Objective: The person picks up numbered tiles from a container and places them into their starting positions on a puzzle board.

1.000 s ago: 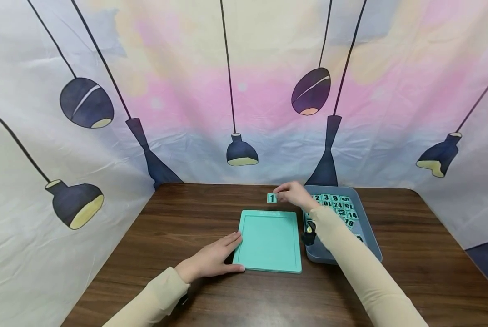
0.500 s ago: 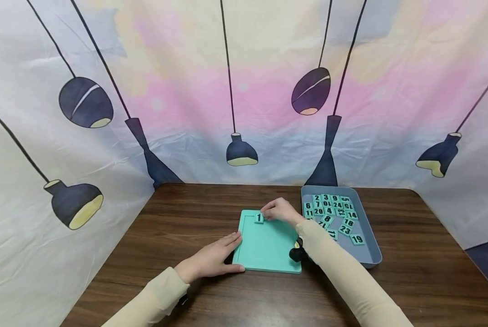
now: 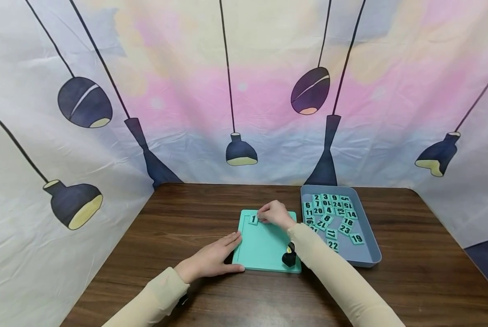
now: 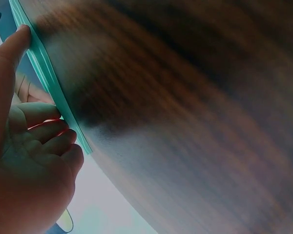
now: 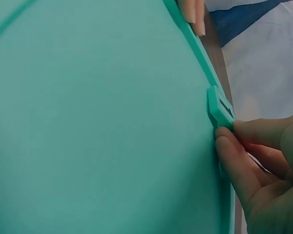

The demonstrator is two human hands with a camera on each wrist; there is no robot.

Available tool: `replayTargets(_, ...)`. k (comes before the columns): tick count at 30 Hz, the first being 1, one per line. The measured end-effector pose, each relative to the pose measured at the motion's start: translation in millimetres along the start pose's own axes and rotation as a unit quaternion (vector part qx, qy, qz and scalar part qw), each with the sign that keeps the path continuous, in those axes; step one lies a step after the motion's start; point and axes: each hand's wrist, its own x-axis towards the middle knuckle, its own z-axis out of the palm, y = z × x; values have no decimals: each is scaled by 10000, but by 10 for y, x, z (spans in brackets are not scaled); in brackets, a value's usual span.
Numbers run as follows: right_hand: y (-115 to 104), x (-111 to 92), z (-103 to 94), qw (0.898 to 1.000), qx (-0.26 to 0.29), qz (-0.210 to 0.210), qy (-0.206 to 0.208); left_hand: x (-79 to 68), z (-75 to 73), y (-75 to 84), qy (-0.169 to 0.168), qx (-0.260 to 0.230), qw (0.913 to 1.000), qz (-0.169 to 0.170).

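Observation:
Between thumb and fingertips my right hand [image 3: 276, 214] pinches a turquoise number tile [image 3: 253, 220] marked 1. In the right wrist view the tile [image 5: 221, 107] sits tilted at the raised rim of the turquoise tray board [image 3: 264, 250], at its far left corner. My left hand [image 3: 213, 258] lies along the board's left edge, fingers and thumb extended. Seen from the left wrist, that hand [image 4: 36, 141] has its thumb and fingertips against the board's side [image 4: 51, 87].
Right of the board stands a blue-grey bin [image 3: 370, 236] holding several loose number tiles, some turned sideways or upside down. All of it rests on a dark wooden table [image 3: 195, 209]. A cloth with printed lamps [image 3: 244, 91] hangs behind.
My right hand has carried the tile marked 1 from beyond the board's far edge, toward me and left, onto the board's far left corner. The left hand has stayed in place.

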Motion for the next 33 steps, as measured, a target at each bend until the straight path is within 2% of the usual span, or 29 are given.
replayTargets(13,-44,-56,185,9960,-763,-411,235,-11,-26,13,-41,-96,9999,-79)
replayTargets(21,-74,-67,222,9943,-907,-518,225,-30,-39,33,-31,-148,9998,-102)
replayTargets(27,-127,-52,29,9923,-1038,-606,287,-34,-44,50,-42,-161,9998,-103)
replayTargets(33,-211,50,-397,9930,-1026,-418,416,-30,-23,35,-64,-89,9999,-116)
